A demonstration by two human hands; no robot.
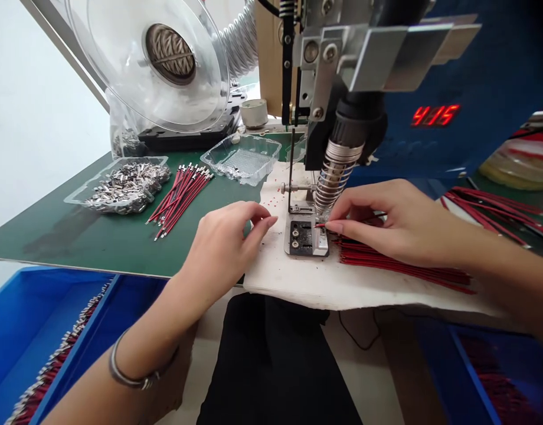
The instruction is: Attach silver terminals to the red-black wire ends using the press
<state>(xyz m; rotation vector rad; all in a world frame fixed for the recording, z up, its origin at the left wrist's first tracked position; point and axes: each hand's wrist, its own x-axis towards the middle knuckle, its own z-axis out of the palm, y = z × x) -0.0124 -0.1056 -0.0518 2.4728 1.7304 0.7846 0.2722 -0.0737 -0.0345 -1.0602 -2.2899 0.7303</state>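
My right hand [386, 221] pinches a thin red-and-black wire [320, 225] between thumb and index finger. The wire's end lies at the small metal fixture [301, 242], just under the spring-wrapped soldering head [337, 174] of a bench machine. Beneath that hand rests a bundle of red-and-black wires [399, 273] on a cardboard sheet [298, 283]. To the left of the fixture, my left hand [227, 239] hovers with thumb and index fingertips brought together. Whatever those fingertips may hold is hidden.
A clear tray of small metal terminals [130, 186] stands on the green table [32, 230], beside wires with metal ends [180, 198]. Behind are another clear tray [242, 159] and a round fume hood [107, 53]. Blue bins [23, 319] sit below; the blue machine box [413, 153] is at right.
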